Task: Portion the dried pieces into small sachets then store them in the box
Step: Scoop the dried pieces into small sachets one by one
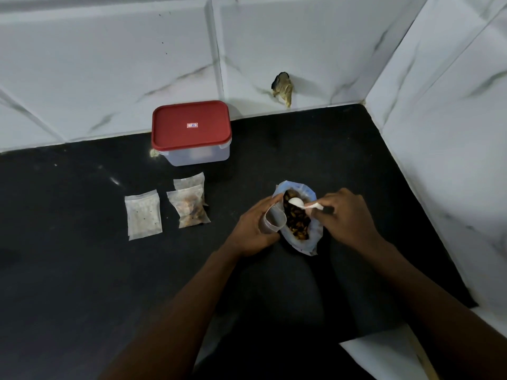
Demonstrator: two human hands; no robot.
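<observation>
Now the left hand (253, 229) curls its fingers (271, 201) round a small sachet (275, 219), holding its mouth open right beside the bag (307, 246) of dried pieces (297, 223) on the bench (82, 270). The right hand (347, 215) pinches a white spoon (299, 202) over the pieces. The spoon looks empty, I think. Best to scoop a little and tip slowly, keeping the sachet touching the bag. The box (192, 133) sits shut at the back.

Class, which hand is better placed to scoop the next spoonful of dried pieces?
Right: the right hand pinches the white plastic spoon over the brown dried pieces in the clear plastic bag; the left hand holds a small translucent sachet open.
</observation>
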